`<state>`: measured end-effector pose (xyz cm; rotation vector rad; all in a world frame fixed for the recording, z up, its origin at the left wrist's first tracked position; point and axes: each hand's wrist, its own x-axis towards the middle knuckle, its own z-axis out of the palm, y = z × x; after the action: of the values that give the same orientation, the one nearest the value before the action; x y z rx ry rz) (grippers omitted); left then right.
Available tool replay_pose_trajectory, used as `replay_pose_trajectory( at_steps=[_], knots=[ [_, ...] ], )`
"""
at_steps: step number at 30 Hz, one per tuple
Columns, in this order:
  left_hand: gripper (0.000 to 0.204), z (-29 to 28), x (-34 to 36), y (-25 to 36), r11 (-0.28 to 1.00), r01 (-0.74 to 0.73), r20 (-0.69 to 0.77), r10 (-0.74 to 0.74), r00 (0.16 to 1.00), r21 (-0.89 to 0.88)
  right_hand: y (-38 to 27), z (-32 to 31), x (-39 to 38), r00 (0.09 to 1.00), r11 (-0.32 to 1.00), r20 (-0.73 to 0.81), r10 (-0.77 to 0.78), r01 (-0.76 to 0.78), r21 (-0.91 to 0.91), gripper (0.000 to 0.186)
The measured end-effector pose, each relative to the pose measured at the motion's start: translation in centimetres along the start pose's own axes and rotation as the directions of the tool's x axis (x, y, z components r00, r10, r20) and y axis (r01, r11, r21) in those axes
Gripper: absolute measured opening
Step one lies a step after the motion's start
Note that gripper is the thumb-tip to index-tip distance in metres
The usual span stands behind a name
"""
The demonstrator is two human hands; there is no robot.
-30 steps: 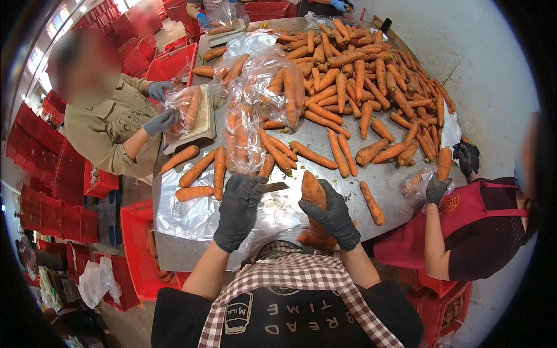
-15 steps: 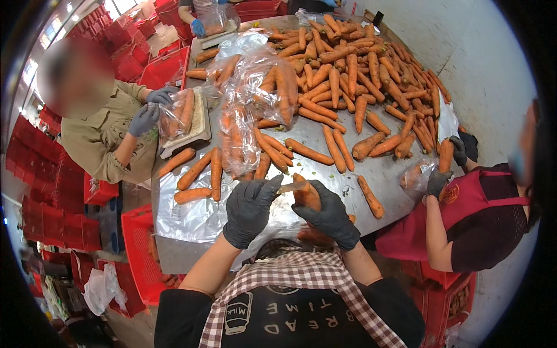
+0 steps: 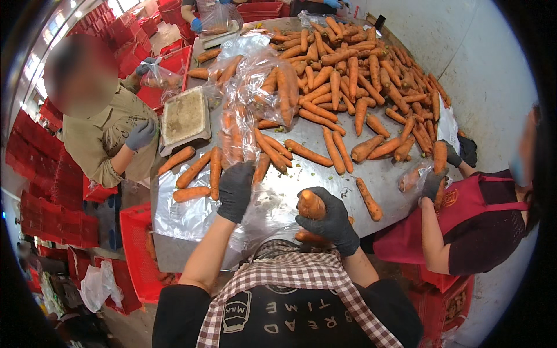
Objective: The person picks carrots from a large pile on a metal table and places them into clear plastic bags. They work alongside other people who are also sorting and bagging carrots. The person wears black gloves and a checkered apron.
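My right hand [image 3: 332,220], in a dark glove, is closed around a thick carrot [image 3: 311,205] whose blunt end points up. Just below it another carrot [image 3: 312,238] shows partly, close to my apron. My left hand [image 3: 236,191], also gloved, is at the lower end of a clear plastic bag of carrots [image 3: 235,136]. Its fingers are turned away, so what they hold, if anything, is hidden. Crumpled clear plastic [image 3: 270,211] lies between my hands. Loose carrots [image 3: 216,173] rest left of my left hand.
A big carrot heap [image 3: 360,69] covers the far part of the metal table [image 3: 278,156]. At left a person [image 3: 107,130] stands beside a scale [image 3: 185,119]; at right another person [image 3: 458,214] holds a carrot. A red crate [image 3: 136,249] stands by the table's left edge.
My left hand has moved left and away from the carrot; the thin blade seen in it is no longer visible. The carrot in my right hand is tipped more upright. The left person lifted a bag off the scale.
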<state>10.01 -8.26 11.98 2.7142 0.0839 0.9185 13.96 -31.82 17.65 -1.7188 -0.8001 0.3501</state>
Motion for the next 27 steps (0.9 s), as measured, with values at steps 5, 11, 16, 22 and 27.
replay_pose_trajectory(
  at_steps=[5, 11, 16, 22, 27],
  knots=[
    [0.020, -0.3, -0.9, 0.9, 0.990, 0.141, 0.072, -0.140, 0.988, -0.009, 0.5, -0.4, 1.1, 0.998, 0.985, -0.011, 0.069, -0.067, 0.159, 0.039],
    [0.022, -0.6, -2.1, 0.3, 0.944, 0.202, 0.011, -0.207, 0.978, -0.262, 5.5, -3.0, 2.3, 0.937, 0.321, -0.319, 0.141, 0.262, 0.910, 0.055],
    [0.020, -0.4, -3.3, 0.6, 0.798, 0.479, 0.134, -0.464, 0.876, -0.364, 6.5, -3.8, 3.7, 0.925, -0.086, -0.174, 0.337, 0.214, 0.973, 0.046],
    [0.026, -0.1, -2.7, 3.6, 0.881, 0.313, -0.019, -0.342, 0.940, -0.355, 10.9, 0.0, 3.8, 0.841, -0.212, -0.004, 0.541, 0.140, 0.967, 0.049],
    [0.033, 1.3, -4.8, -0.2, 0.929, 0.338, -0.007, -0.343, 0.939, -0.153, 12.2, 1.3, 3.1, 0.831, -0.253, 0.032, 0.556, 0.132, 0.959, 0.054]
  ],
)
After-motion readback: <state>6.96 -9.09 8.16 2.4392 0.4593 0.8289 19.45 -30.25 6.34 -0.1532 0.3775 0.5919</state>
